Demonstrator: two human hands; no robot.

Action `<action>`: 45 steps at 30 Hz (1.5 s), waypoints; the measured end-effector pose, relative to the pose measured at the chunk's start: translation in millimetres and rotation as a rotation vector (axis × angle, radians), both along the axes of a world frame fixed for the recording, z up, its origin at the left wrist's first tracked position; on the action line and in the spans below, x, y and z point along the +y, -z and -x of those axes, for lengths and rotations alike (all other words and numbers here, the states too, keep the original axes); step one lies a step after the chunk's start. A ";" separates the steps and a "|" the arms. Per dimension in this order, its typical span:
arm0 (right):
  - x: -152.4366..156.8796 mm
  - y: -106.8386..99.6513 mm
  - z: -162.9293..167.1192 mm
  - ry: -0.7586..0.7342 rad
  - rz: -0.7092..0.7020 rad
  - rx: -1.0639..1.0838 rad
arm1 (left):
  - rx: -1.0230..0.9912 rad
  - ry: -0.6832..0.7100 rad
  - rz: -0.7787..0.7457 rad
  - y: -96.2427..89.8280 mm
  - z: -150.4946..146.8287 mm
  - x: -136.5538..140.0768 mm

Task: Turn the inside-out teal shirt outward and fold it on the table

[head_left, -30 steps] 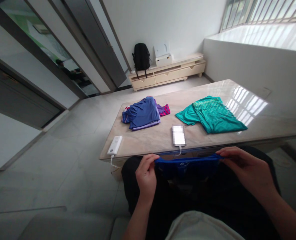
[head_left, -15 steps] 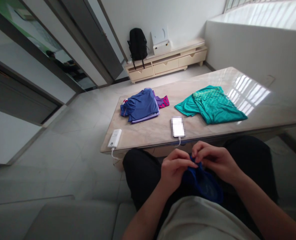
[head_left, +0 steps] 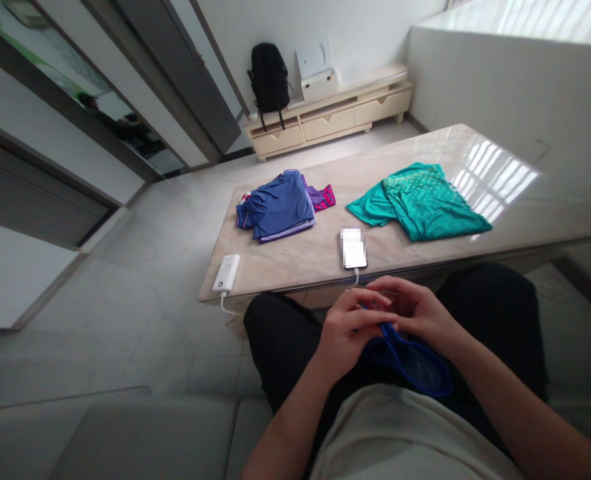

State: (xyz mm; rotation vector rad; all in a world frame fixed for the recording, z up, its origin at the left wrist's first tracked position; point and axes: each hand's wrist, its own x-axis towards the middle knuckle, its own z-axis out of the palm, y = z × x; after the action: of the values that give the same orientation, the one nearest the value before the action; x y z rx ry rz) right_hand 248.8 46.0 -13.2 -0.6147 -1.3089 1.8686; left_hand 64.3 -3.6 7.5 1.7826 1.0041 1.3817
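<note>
Above my lap, my left hand (head_left: 346, 330) and my right hand (head_left: 422, 310) meet, fingers closed on the top of a blue cloth item (head_left: 428, 373). Its lower part hangs toward my shirt as a rounded shape, with a bright blue edge around a darker middle. My fingers hide its upper end, so its exact kind does not show. Just beyond my hands, a phone (head_left: 354, 249) with a lit, blurred screen lies on the table, a white cable plugged into its near end.
On the marble-topped table (head_left: 285, 267) lie a pile of folded blue and purple clothes (head_left: 285, 207), a folded green shirt (head_left: 430, 203) and a white power bank (head_left: 226, 273). A low cabinet (head_left: 328, 123) beyond carries a black backpack (head_left: 269, 79) and a white box (head_left: 318, 85).
My fingers have shifted on the top of the blue item and my hands overlap more. Its rounded lower part swings slightly right and shows more openly. The whole view has tilted a little.
</note>
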 end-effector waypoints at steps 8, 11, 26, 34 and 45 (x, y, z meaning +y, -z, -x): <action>-6.6 -7.9 -7.7 0.194 -0.478 -0.155 | 0.332 -0.100 -0.425 2.2 6.6 -9.5; -11.7 -14.3 -8.7 0.289 -0.607 -0.166 | 0.465 -0.115 -0.505 3.4 11.4 -13.6; -17.1 -29.5 -7.2 0.240 -0.824 -0.201 | 0.535 -0.162 -0.577 6.2 14.4 -19.9; -7.6 -22.1 -19.0 0.451 -0.767 -0.323 | 0.360 -0.130 -0.396 6.8 9.3 -9.5; -14.8 24.0 -22.9 0.176 -0.381 -0.605 | 0.094 -0.249 -0.034 19.0 11.3 -1.0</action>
State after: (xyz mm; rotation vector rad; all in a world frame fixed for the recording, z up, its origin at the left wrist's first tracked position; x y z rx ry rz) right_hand 271.7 31.2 -37.2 -1.0938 -1.8641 1.2762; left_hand 53.0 -4.6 -11.4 1.8084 1.2967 1.4815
